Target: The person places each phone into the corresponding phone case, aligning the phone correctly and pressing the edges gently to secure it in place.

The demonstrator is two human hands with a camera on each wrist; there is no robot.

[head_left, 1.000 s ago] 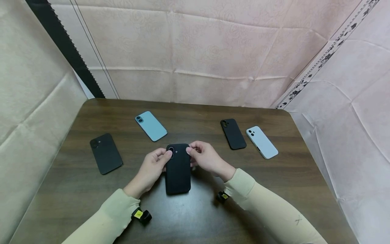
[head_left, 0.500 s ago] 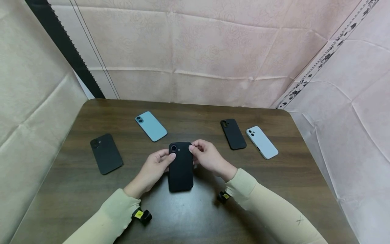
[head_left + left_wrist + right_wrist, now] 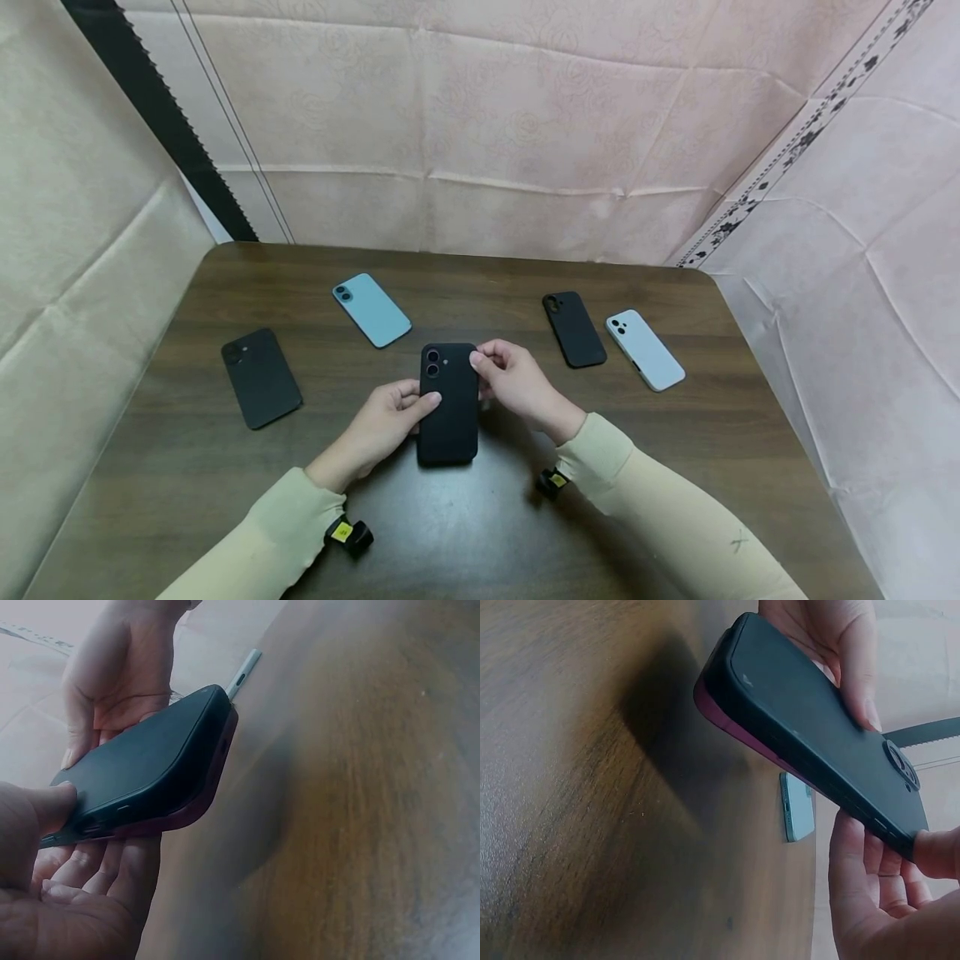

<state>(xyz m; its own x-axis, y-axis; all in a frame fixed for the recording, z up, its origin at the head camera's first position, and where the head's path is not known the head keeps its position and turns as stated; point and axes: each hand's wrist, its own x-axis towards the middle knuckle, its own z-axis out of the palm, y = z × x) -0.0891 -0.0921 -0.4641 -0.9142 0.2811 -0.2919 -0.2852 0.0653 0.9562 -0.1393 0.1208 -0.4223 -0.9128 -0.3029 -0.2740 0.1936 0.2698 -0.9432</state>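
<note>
A black phone case (image 3: 452, 417) with a round-lensed camera corner is held back side up above the table. Under it sits a pink phone (image 3: 735, 733); its rim stands out below the case at the end nearer the person, with that end of the case not flush over it. My left hand (image 3: 381, 423) grips the left edge, thumb on the case's back, fingers beneath. At the top right corner my right hand (image 3: 519, 385) pinches the edge, thumb on top and fingers underneath. The phone's screen side is hidden.
On the brown table (image 3: 187, 500) lie a light blue phone (image 3: 375, 313) at the back left and a dark phone (image 3: 264, 379) at the left. A black case (image 3: 577, 333) and a white one (image 3: 647, 352) lie at the right. Cloth hangs behind the table.
The phone and case have shifted slightly away from the person and to the right. My left thumb now lies lower along the edge, below the camera corner. Both hands keep their hold.
</note>
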